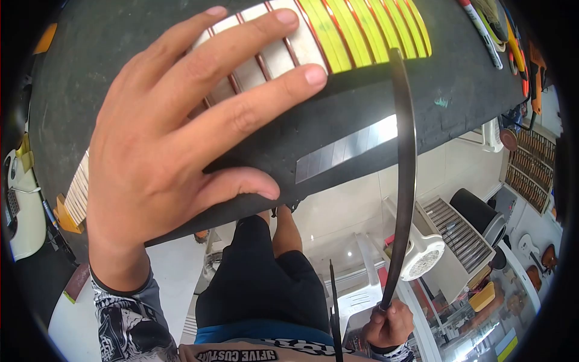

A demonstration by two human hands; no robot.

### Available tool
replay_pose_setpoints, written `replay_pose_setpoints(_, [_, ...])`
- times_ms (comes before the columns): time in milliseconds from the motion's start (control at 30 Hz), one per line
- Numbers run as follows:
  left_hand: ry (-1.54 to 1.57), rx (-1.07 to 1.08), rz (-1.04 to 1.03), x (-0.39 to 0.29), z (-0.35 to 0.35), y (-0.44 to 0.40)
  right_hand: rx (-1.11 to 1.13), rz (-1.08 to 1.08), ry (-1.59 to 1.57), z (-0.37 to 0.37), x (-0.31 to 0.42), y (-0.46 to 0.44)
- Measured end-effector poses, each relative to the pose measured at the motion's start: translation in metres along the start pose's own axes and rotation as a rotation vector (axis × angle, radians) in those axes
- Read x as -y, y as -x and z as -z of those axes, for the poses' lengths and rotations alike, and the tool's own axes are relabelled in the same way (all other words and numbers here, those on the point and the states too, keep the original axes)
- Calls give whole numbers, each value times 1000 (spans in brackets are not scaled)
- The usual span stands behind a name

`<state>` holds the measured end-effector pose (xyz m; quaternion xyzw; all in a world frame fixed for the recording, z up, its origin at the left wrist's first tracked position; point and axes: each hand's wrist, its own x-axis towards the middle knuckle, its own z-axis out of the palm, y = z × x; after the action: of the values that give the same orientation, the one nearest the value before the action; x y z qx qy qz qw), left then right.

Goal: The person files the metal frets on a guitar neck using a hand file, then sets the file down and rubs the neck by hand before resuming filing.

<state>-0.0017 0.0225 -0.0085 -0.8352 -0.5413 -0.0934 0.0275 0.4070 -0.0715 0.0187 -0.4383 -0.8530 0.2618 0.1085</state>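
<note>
A fretboard (pixel 362 33) with metal frets lies across the dark bench; yellow-green tape covers its right part, and its left part is pale. My left hand (pixel 181 114) rests flat on the pale part, fingers spread. Low at the right, my right hand (pixel 389 326) is closed around the end of a long, dark, narrow file (pixel 404 163). The tip of this tool reaches the lower edge of the taped part; whether it touches a fret I cannot tell. A shiny metal strip (pixel 347 151) lies near the bench's front edge.
Markers and hand tools (pixel 482 33) lie at the bench's upper right. A slatted pale piece (pixel 77 187) and an orange-brown block (pixel 67 214) are at the left. Beyond the bench edge (pixel 446 134) are a white fan (pixel 422 256) and a rack (pixel 458 238).
</note>
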Motion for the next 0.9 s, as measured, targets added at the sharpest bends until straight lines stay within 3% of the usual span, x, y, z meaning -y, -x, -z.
replay_pose_setpoints(133, [-4,71,62,-8,8,-1,7,10,-29,-3,-3,0])
replay_pose_setpoints(233, [-106,-66,-113,15,-11,5,7,21,-54,-7,-4,-3])
replay_pose_setpoints(300, [-104,-70,-115,16,-14,9,11,36,-59,-8,-4,-6])
replay_pose_setpoints(400, [-19,69,59,-8,7,1,4,50,-100,-10,-3,-9])
replay_pose_setpoints(733, [4,43,68,-8,4,-1,71,49,-68,-6,-2,-8])
replay_pose_setpoints(900, [-28,-44,-20,1,-4,3,31,123,-91,-16,4,-64])
